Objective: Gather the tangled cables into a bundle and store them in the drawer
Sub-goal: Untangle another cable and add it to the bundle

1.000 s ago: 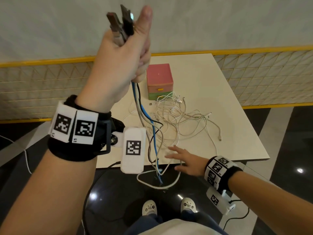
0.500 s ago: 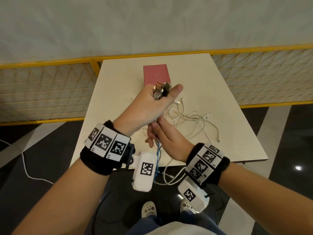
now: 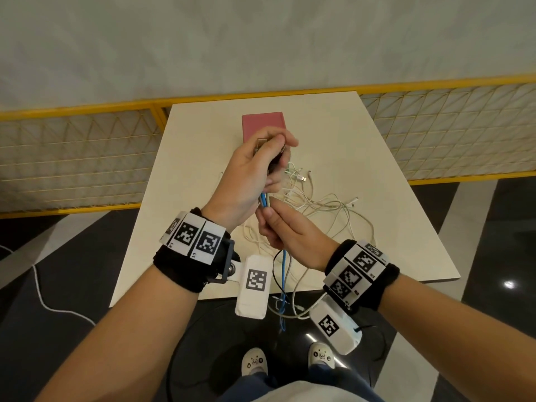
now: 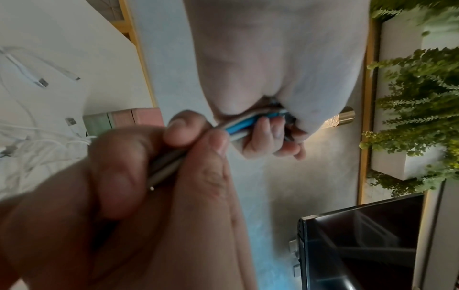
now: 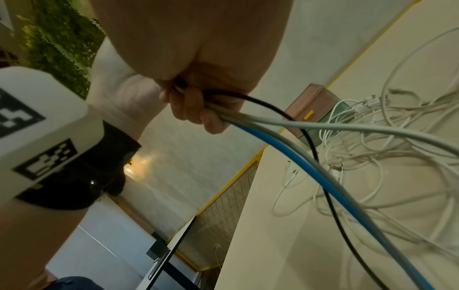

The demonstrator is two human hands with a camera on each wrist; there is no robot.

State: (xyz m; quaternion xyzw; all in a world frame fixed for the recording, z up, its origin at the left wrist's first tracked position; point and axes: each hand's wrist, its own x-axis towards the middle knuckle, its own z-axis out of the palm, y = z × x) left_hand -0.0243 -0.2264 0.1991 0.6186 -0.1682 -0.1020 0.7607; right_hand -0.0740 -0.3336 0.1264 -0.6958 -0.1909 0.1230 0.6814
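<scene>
My left hand [image 3: 268, 153] is held above the table [image 3: 377, 169] and grips the plug ends of a blue, grey and black cable bundle [image 3: 264, 202]. Just below it, my right hand [image 3: 268, 217] pinches the same cables between thumb and fingers. The bundle [image 5: 310, 157] hangs on past the table's front edge. In the left wrist view the right hand's fingertips [image 4: 193, 135] close on the cables [image 4: 238, 125] beneath the left palm. A tangle of white cables [image 3: 319, 204] lies on the table. The pink and green drawer box [image 3: 262, 123] stands behind my hands, partly hidden.
A yellow-framed mesh fence [image 3: 72, 158] runs behind and beside the table. A white cord [image 3: 43, 300] lies on the dark glossy floor at left. My shoes [image 3: 255, 361] stand below the table's front edge. A dark screen [image 4: 360, 245] and green plants [image 4: 417, 98] show off to the side.
My left hand came down from high up to just above the table with the plug ends. My right hand rose from the table's edge and took hold of the cables below it.
</scene>
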